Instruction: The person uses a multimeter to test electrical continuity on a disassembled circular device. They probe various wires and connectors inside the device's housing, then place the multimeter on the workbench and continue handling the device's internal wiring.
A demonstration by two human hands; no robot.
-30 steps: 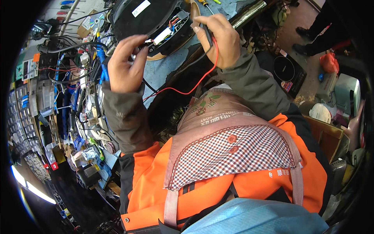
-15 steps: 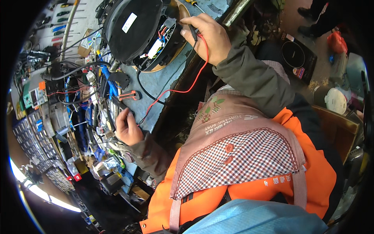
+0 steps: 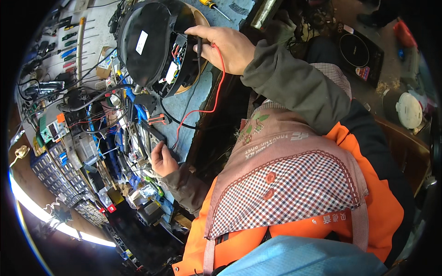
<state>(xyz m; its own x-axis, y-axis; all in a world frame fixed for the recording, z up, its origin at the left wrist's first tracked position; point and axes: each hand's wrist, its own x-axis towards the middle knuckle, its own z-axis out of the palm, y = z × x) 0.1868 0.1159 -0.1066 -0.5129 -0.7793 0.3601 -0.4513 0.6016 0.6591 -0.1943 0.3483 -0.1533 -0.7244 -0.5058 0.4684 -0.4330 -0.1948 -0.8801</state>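
A round black appliance (image 3: 133, 48), probably a cooker, lies on the bench with its underside toward me. Coloured wires (image 3: 177, 51) and a white connector show through an opening in its side. My right hand (image 3: 230, 48) is closed on test probes (image 3: 199, 47) at the edge of that opening; whether their tips touch a contact is hidden. From them a red lead (image 3: 223, 78) and a black one loop down toward my left hand (image 3: 164, 158). Its fingers are curled at the end of a dark, flat device (image 3: 154, 133), which looks like a multimeter.
Orange-handled pliers (image 3: 157, 119) and a yellow screwdriver (image 3: 215, 9) lie on the blue bench (image 3: 195, 92). Tools, cables and parts crowd the left side, with a row of screwdrivers (image 3: 69, 48) beyond. An induction hob (image 3: 354, 50) and a white-lidded tub (image 3: 409, 110) stand at right.
My right hand has moved left with the probes, nearer the appliance's wire opening. My left hand stays by the dark device, and the whole view has turned slightly.
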